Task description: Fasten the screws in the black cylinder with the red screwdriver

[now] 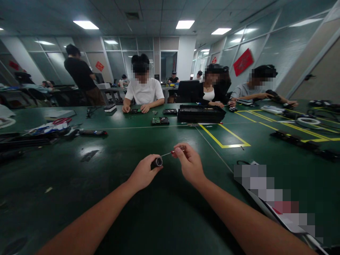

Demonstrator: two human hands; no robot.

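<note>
My left hand point(143, 172) is closed around a short black cylinder point(158, 162) whose round, ringed end faces me. In my right hand point(191, 163), thumb and fingers pinch a thin screwdriver point(173, 152) with a reddish part near the fingertips. Its slim metal shaft points left and reaches the top edge of the cylinder; whether the tip touches is too small to tell. Both hands are above the green table point(148, 223). My fingers hide most of the screwdriver's handle and the cylinder's far side.
Across the table lie a black rectangular housing point(201, 114) and a green circuit board point(160, 120). Tools and red-handled scissors point(62, 120) are piled at left. A pixelated flat item point(276, 198) lies by my right forearm. Several people sit opposite; yellow tape point(236, 146) marks the tabletop.
</note>
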